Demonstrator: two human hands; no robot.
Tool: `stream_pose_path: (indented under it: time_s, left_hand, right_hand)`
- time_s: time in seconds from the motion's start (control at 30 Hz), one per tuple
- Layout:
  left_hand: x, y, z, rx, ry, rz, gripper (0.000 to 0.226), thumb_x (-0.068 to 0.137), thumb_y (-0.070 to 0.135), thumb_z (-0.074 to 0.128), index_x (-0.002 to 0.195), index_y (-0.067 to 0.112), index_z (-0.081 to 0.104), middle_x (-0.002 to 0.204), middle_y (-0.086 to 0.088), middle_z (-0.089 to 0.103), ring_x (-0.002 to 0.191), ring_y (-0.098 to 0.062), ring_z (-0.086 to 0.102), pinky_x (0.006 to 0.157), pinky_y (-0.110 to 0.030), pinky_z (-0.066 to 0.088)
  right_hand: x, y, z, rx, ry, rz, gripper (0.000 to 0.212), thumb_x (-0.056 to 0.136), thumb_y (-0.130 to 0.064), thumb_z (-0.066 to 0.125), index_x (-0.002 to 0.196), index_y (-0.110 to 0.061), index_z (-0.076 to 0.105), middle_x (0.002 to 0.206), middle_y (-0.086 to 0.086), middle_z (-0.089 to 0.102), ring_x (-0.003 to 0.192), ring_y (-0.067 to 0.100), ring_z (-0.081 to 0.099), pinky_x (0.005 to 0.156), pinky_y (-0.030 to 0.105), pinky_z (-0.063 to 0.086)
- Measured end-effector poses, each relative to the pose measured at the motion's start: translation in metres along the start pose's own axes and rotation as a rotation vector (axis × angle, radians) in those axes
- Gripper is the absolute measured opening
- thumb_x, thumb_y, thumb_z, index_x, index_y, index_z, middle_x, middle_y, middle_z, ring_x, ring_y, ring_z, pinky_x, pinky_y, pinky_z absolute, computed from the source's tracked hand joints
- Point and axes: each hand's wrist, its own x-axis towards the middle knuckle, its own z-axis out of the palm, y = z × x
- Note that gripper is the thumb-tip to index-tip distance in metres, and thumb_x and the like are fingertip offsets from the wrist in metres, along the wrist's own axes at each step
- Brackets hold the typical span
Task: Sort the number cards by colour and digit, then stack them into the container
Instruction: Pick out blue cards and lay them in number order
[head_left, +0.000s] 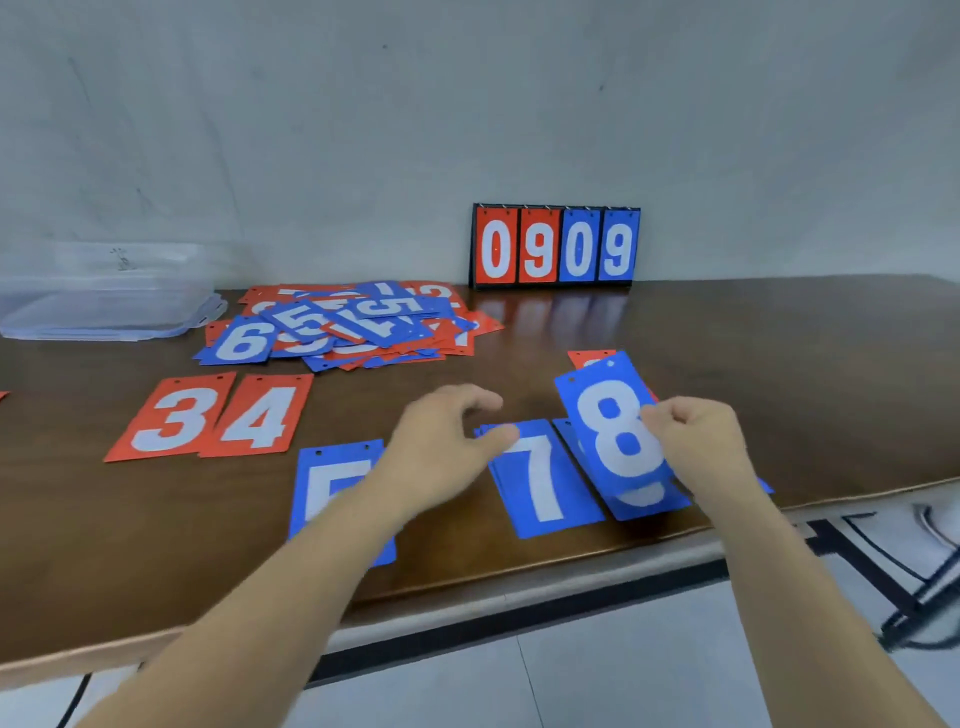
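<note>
My right hand (696, 441) pinches a blue 8 card (613, 421) by its right edge, holding it tilted just above another blue card (649, 501) lying on the table. A blue 7 card (540, 478) lies left of it. My left hand (447, 441) hovers over the table with loosely curled fingers, holding nothing, its thumb near the 7 card's top left corner. My left forearm covers part of a blue 5 card (327, 488). Red 3 (171, 415) and red 4 (260, 415) cards lie side by side at the left. An unsorted pile of red and blue cards (348, 322) sits behind them.
A clear plastic container (104, 296) stands at the far left by the wall. A small scoreboard stand (556, 247) showing 0909 leans against the wall. A red card (584, 358) peeks out behind the 8. The table's front edge (519, 587) runs diagonally below my arms.
</note>
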Motion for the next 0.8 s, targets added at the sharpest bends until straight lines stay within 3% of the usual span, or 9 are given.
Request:
stream_pose_path:
  time_s: [0.1,0.17,0.23,0.33,0.43,0.5,0.57,0.63,0.8]
  left_hand:
    - [0.002,0.009,0.039,0.106,-0.107,-0.003,0.055,0.089,0.043,0.064,0.138,0.021,0.05,0.142,0.006,0.048,0.132,-0.012,0.041,0.11,-0.025,0.03]
    - [0.002,0.011,0.058,0.181,-0.147,-0.013,0.067,0.089,0.053,0.058,0.146,0.025,0.037,0.153,0.004,0.034,0.142,-0.015,0.026,0.117,-0.034,0.021]
    - [0.003,0.011,0.072,0.266,-0.18,-0.021,0.074,0.089,0.063,0.047,0.152,0.032,0.024,0.161,0.004,0.016,0.148,-0.015,0.008,0.12,-0.038,0.01]
    - [0.007,0.013,0.087,0.462,-0.255,0.008,0.074,0.09,0.071,0.03,0.153,0.04,0.005,0.163,0.003,-0.002,0.15,-0.017,-0.008,0.12,-0.039,-0.001]
    - [0.009,0.015,0.096,0.626,-0.348,0.037,0.069,0.092,0.071,0.018,0.152,0.044,-0.001,0.163,0.002,-0.008,0.149,-0.02,-0.013,0.121,-0.042,-0.004]
    - [0.009,0.015,0.098,0.685,-0.382,0.034,0.066,0.092,0.071,0.016,0.151,0.045,-0.001,0.163,0.002,-0.009,0.149,-0.02,-0.016,0.121,-0.043,-0.005]
    - [0.008,0.015,0.098,0.71,-0.392,0.035,0.067,0.091,0.072,0.015,0.151,0.046,0.0,0.163,0.003,-0.009,0.148,-0.019,-0.016,0.121,-0.042,-0.006]
    - [0.006,0.016,0.097,0.725,-0.389,0.038,0.075,0.083,0.077,0.007,0.151,0.046,-0.001,0.163,0.004,-0.009,0.149,-0.019,-0.016,0.121,-0.041,-0.005]
    - [-0.003,0.017,0.095,0.734,-0.361,0.047,0.094,0.063,0.08,-0.01,0.151,0.046,-0.002,0.163,0.006,-0.008,0.149,-0.017,-0.015,0.12,-0.039,-0.005]
  right_hand:
    - [0.001,0.01,0.002,-0.277,-0.038,-0.024,0.028,0.095,-0.031,0.055,0.081,-0.008,0.064,0.07,0.007,0.059,0.065,0.02,0.05,0.057,0.03,0.036]
    - [-0.003,0.014,0.006,-0.427,-0.017,-0.07,0.024,0.096,-0.035,0.052,0.088,-0.016,0.064,0.084,0.003,0.064,0.083,0.021,0.056,0.063,0.03,0.04]
    - [-0.007,0.016,0.009,-0.563,0.062,-0.146,0.021,0.096,-0.036,0.052,0.094,-0.019,0.064,0.089,0.0,0.064,0.092,0.019,0.052,0.064,0.03,0.041]
    - [-0.011,0.024,0.013,-0.722,0.122,-0.213,0.023,0.094,-0.041,0.052,0.103,-0.022,0.061,0.098,-0.002,0.058,0.089,0.015,0.041,0.067,0.027,0.039]
    - [-0.009,0.037,0.012,-0.717,0.167,-0.247,0.028,0.094,-0.044,0.05,0.11,-0.024,0.061,0.107,-0.001,0.055,0.094,0.016,0.04,0.079,0.029,0.035]
    - [-0.006,0.047,0.006,-0.707,0.126,-0.246,0.039,0.095,-0.049,0.046,0.124,-0.026,0.056,0.125,0.0,0.053,0.116,0.02,0.041,0.095,0.033,0.033]
    - [-0.004,0.056,0.0,-0.686,0.001,-0.224,0.049,0.097,-0.054,0.039,0.137,-0.027,0.048,0.144,0.0,0.043,0.137,0.023,0.03,0.11,0.038,0.024]
    - [-0.006,0.06,-0.003,-0.66,-0.079,-0.235,0.051,0.098,-0.053,0.034,0.141,-0.027,0.044,0.15,-0.002,0.038,0.141,0.022,0.026,0.113,0.038,0.021]
    - [-0.019,0.064,0.003,-0.697,-0.068,-0.292,0.049,0.1,-0.049,0.031,0.142,-0.026,0.04,0.152,-0.002,0.032,0.14,0.02,0.025,0.111,0.035,0.021]
